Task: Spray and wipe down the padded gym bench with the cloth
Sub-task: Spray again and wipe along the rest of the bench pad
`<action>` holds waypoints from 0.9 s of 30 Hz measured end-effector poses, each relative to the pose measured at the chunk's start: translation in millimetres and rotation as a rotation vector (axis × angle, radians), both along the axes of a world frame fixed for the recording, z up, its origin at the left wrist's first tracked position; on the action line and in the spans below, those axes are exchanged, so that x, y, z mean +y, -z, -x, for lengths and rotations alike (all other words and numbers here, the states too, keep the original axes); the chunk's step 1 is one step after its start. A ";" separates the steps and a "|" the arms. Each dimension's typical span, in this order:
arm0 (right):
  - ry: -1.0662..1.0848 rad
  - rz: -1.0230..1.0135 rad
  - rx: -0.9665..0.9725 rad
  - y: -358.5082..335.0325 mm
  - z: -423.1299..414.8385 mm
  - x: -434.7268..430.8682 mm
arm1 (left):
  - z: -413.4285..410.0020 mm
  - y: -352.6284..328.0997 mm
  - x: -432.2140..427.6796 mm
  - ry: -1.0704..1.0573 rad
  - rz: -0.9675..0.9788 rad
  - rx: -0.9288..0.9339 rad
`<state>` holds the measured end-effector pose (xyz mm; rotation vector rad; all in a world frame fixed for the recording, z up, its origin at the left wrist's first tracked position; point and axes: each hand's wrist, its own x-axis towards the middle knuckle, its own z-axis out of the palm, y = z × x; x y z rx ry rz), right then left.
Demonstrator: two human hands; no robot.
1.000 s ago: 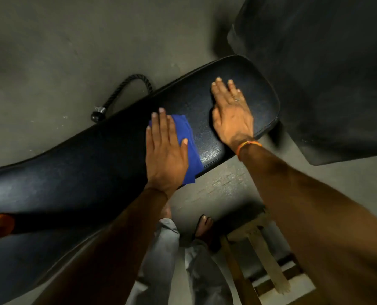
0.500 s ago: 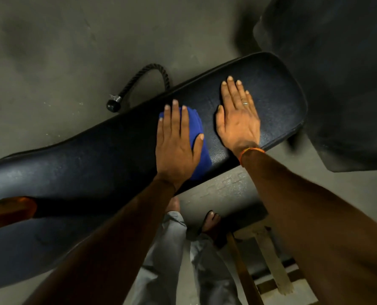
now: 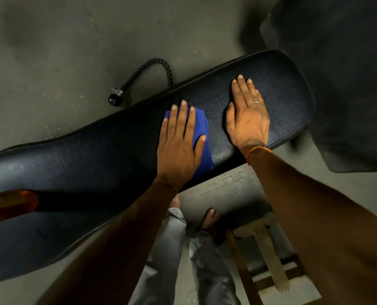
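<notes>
A long black padded bench point(image 3: 99, 150) runs from lower left to upper right across the view. A folded blue cloth point(image 3: 201, 130) lies on its pad near the middle. My left hand point(image 3: 179, 144) presses flat on the cloth with straight fingers. My right hand point(image 3: 247, 116) rests flat on the bare pad just right of the cloth, with a ring on one finger and an orange band at the wrist. No spray bottle is in sight.
A black rope handle point(image 3: 143, 78) lies on the concrete floor beyond the bench. A dark mat point(image 3: 337, 73) covers the floor at the upper right. A wooden stool point(image 3: 264, 243) stands by my feet. An orange object point(image 3: 9, 203) shows at the left edge.
My left hand slid the cloth up the pad towards the bench's far edge. My right hand stayed flat on the pad beside it. The camera shifted slightly.
</notes>
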<state>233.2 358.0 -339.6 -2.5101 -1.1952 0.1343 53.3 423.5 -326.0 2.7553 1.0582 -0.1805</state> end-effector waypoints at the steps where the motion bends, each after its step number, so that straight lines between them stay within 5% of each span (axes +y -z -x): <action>1: -0.017 -0.003 -0.014 1.1 0.1 -0.4 | -2.2 1.4 5.6 0.000 -0.001 -0.001; 8: -0.150 -0.039 -0.068 5.1 0.8 -2.4 | -53.9 9.8 55.5 -0.096 -0.047 -0.084; 17: -0.239 0.157 0.030 -15.8 49.4 11.6 | 82.7 -10.0 15.2 0.094 -0.032 -0.005; 27: -0.177 0.121 -0.012 -9.2 81.7 20.2 | 59.3 -8.8 55.8 -0.262 -0.025 -0.071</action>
